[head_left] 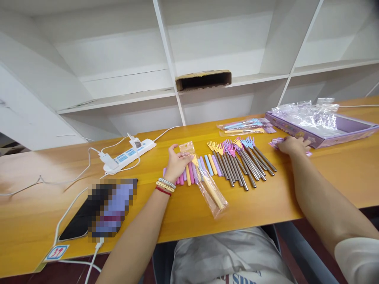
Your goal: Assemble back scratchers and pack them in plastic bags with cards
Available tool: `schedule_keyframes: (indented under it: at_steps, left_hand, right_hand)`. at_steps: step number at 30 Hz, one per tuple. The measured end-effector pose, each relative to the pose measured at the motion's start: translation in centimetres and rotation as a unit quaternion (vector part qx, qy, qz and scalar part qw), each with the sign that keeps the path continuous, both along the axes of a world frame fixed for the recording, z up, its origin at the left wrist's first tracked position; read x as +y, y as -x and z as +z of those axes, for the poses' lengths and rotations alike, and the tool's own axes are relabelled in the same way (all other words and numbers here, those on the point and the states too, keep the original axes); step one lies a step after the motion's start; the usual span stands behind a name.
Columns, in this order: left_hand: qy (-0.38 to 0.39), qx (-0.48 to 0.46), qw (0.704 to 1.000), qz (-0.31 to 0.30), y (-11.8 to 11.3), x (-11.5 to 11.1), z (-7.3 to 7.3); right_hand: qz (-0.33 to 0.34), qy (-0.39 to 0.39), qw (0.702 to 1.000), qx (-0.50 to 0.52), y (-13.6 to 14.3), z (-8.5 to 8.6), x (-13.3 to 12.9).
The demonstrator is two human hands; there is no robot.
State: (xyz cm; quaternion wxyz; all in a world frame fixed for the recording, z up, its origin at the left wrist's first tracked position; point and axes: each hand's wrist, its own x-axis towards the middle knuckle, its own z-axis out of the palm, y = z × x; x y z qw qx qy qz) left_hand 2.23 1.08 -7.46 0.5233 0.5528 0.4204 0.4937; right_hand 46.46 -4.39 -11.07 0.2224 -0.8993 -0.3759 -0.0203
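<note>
My left hand grips the top end of a clear plastic bag, in which a yellow back scratcher lies slanted toward me. Under and beside it is a row of pink, purple, blue and yellow handles. Several metal rods with claw-shaped heads in yellow, purple, pink and blue lie to the right of that row. At the right, the fingers of my right hand are bent down over small purple printed cards; the hand partly hides them.
A purple box with clear bags stands at the back right. Bagged blue and yellow back scratchers lie behind the rods. A power strip with cables and a blurred-out phone-like device are at left. An open carton sits on the shelf.
</note>
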Motion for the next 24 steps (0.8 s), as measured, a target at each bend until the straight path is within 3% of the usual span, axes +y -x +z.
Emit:
schedule_keyframes:
  at_steps: [3, 9, 13, 16, 18, 20, 22, 24]
  left_hand:
    - [-0.004, 0.003, 1.000, -0.026, -0.1, -0.3, 0.1]
    - [-0.038, 0.048, 0.992, -0.107, -0.1, -0.7, -0.1]
    - [-0.057, 0.086, 0.987, -0.122, -0.2, -0.8, 0.0]
    - [-0.069, 0.084, 0.986, -0.126, -0.4, -0.9, 0.0]
    - [-0.065, 0.076, 0.986, -0.132, -0.6, -1.1, -0.1]
    - [-0.059, 0.069, 0.985, -0.143, -0.9, -1.4, -0.3]
    - [-0.053, 0.073, 0.984, -0.156, -1.2, -1.7, -0.4]
    - [-0.047, 0.077, 0.982, -0.167, -1.5, -2.1, -0.5]
  right_hand:
    - [-0.090, 0.038, 0.993, 0.059, 0.4, 0.1, 0.2]
    - [-0.120, -0.017, 0.992, 0.036, 0.3, 0.2, 0.5]
    - [-0.076, -0.097, 0.992, 0.043, 1.2, 1.2, 0.5]
    - [0.028, -0.207, 0.978, 0.012, 4.6, 2.8, 0.6]
    - [0.167, -0.262, 0.950, -0.021, 8.3, 3.7, 0.6]
    - [0.323, -0.295, 0.898, -0.045, 12.5, 4.2, 0.3]
    - [0.474, -0.309, 0.823, -0.047, 16.4, 4.1, -0.2]
    - [0.584, -0.301, 0.752, -0.056, 19.3, 3.7, -0.7]
